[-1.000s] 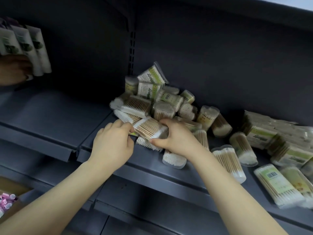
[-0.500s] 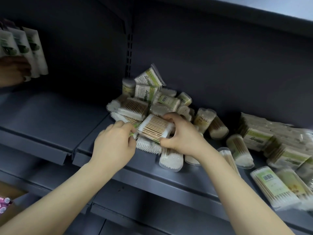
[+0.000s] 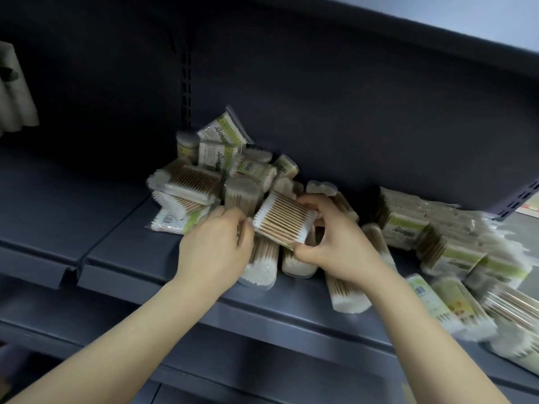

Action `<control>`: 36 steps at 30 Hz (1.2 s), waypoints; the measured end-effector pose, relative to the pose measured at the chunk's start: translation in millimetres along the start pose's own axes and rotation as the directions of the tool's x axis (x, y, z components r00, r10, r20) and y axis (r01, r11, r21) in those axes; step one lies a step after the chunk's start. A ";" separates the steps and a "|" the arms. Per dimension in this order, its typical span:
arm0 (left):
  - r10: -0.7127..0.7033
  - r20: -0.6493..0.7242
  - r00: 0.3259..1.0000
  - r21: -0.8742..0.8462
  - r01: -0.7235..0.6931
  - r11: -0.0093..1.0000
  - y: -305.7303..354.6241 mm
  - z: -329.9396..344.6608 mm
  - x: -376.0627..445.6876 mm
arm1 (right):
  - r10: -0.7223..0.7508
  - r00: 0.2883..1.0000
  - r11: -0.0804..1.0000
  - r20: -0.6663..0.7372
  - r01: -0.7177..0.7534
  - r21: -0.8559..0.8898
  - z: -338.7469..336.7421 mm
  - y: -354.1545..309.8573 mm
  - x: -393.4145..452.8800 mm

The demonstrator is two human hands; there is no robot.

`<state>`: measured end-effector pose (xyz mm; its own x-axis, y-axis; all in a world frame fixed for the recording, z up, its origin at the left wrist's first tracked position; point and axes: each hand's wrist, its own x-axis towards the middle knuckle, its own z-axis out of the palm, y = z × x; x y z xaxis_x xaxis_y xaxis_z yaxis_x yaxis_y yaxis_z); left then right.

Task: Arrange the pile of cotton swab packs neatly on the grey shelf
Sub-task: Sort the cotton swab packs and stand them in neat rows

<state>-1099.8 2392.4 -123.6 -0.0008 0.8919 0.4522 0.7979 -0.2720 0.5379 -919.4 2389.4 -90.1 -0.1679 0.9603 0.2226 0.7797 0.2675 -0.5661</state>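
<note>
1. The right hand (image 3: 335,246) is pinching a flat swab pack (image 3: 284,223) in the middle of the frame.
2. The left hand (image 3: 215,252) is touching the pack's left end with curled fingers; I cannot tell if it is gripping.
3. The pile of packs (image 3: 221,170) is sitting behind it on the grey shelf (image 3: 122,252).
4. More packs (image 3: 446,249) are lying at the right.
</note>
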 end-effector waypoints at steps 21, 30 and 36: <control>0.278 0.138 0.951 -0.099 -0.266 0.959 94.0 63.0 -6.2 | 0.189 0.976 0.982 -0.108 -0.189 0.014 -95.1 75.5 -64.5; 0.365 0.247 0.898 -0.001 -0.376 0.926 130.6 100.2 6.2 | 0.256 0.959 0.928 -0.119 -0.209 0.310 -119.7 117.0 -84.9; 0.440 0.243 0.864 -0.128 -0.421 0.898 149.9 119.8 17.9 | 0.226 0.970 0.905 -0.089 -0.175 0.387 -125.4 134.5 -91.8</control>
<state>-908.1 2410.9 -120.1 0.4973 0.7389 0.4547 0.6397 -0.6663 0.3832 -723.5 2327.3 -87.0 0.0667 0.9851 0.1588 0.5023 0.1043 -0.8583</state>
